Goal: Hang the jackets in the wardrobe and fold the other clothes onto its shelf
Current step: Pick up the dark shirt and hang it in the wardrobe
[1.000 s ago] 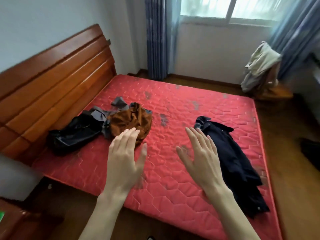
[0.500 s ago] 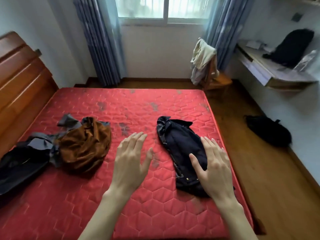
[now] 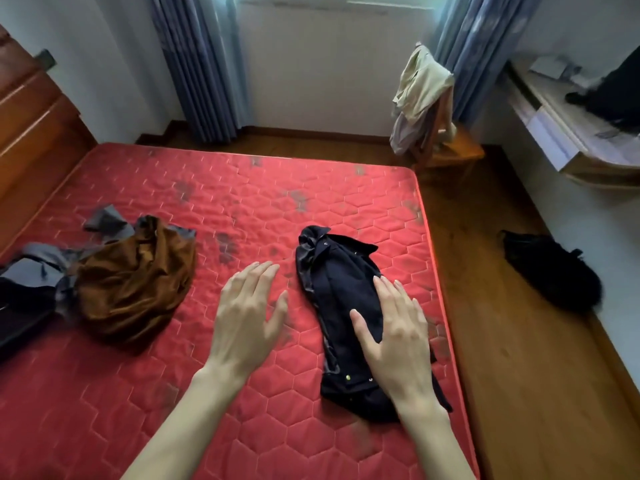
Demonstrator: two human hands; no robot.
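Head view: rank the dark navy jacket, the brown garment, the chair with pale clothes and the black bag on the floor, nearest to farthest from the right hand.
1. Dark navy jacket: directly under the right hand, on the mattress.
2. Black bag: on the floor, to the hand's right.
3. Brown garment: crumpled on the mattress, beyond the left hand.
4. Chair with pale clothes: far side of the room, near the curtain.

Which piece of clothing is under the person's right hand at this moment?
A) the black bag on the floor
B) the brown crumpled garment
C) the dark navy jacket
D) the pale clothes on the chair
C: the right hand is spread with straight fingers over the dark navy jacket on the red mattress.
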